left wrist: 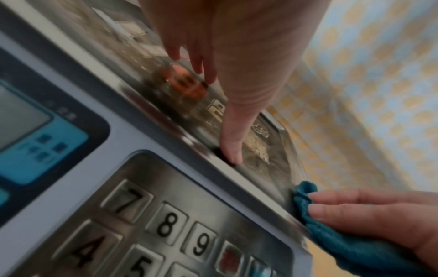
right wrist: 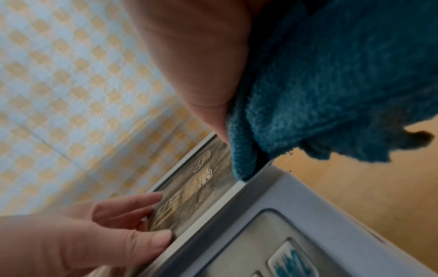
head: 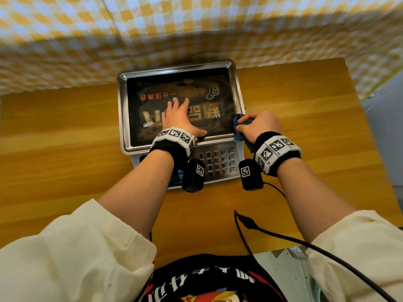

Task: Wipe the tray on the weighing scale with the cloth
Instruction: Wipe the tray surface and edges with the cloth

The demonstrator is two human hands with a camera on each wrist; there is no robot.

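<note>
While the left hand (head: pixel 177 118) lies flat with straight fingers on the shiny metal tray (head: pixel 124 110), the right hand (head: pixel 259 125) squeezes one fuzzy blue cloth (head: pixel 239 129) against the tray's right edge. One tray sits on top of one grey weighing scale (head: pixel 237 168), on a smooth wooden table (head: pixel 65 131). Only the left wrist view shows the square number keys (left wrist: pixel 166 224) up close. Checked yellow fabric (head: pixel 196 25) hangs behind.

tray (head: pixel 124 118) on scale (head: pixel 218 164) | scale on table (head: pixel 65 138) | cloth (head: pixel 238 127) at tray's right edge
</note>
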